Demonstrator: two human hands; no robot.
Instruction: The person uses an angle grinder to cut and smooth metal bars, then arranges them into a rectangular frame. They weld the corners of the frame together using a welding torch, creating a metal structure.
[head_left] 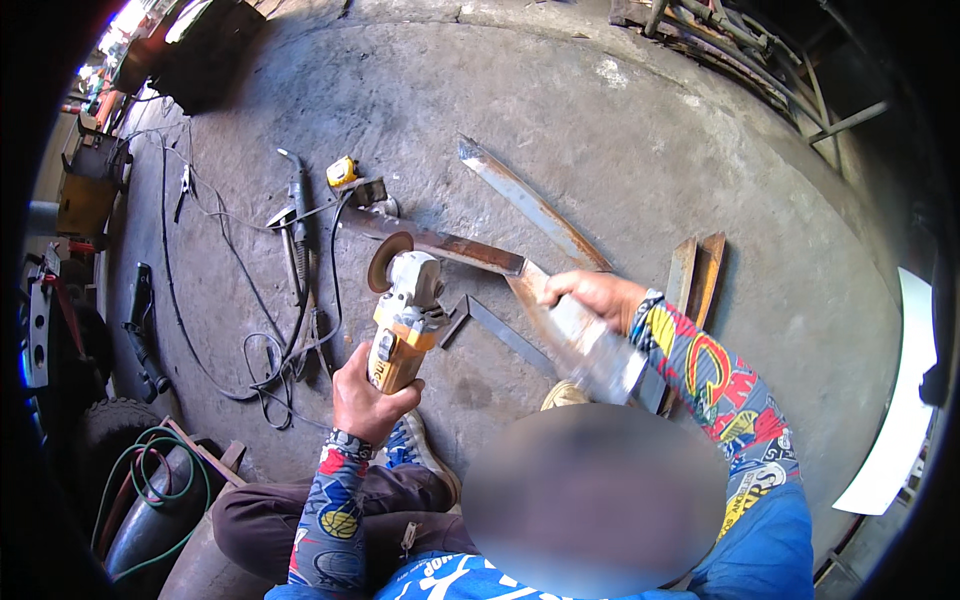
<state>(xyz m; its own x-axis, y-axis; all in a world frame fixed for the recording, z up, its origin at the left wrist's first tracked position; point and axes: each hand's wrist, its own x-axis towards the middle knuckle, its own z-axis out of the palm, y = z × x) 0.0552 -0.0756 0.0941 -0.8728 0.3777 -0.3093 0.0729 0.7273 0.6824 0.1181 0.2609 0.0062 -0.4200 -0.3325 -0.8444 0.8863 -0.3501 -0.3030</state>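
Note:
My left hand [372, 398] is closed around the yellow body of an angle grinder [402, 335]. Its brown disc [388, 262] points up and away from me, beside a rusty steel bar [440, 243] on the floor. My right hand [592, 298] grips the edge of a wide, whitish-brown steel piece [560, 322], blurred at its near end. The far end of that piece meets or overlaps the rusty bar; I cannot tell if they are joined. An L-shaped steel piece [505, 338] lies between my hands. My shoe [420, 455] is below the grinder.
A long angle iron [535, 205] lies farther out, with short rusty angle pieces [697, 275] to the right. A yellow tape measure [342, 171], a welding electrode holder [298, 185] and tangled cables [270, 375] lie left. A gas cylinder [150, 505] with green hose stands at lower left.

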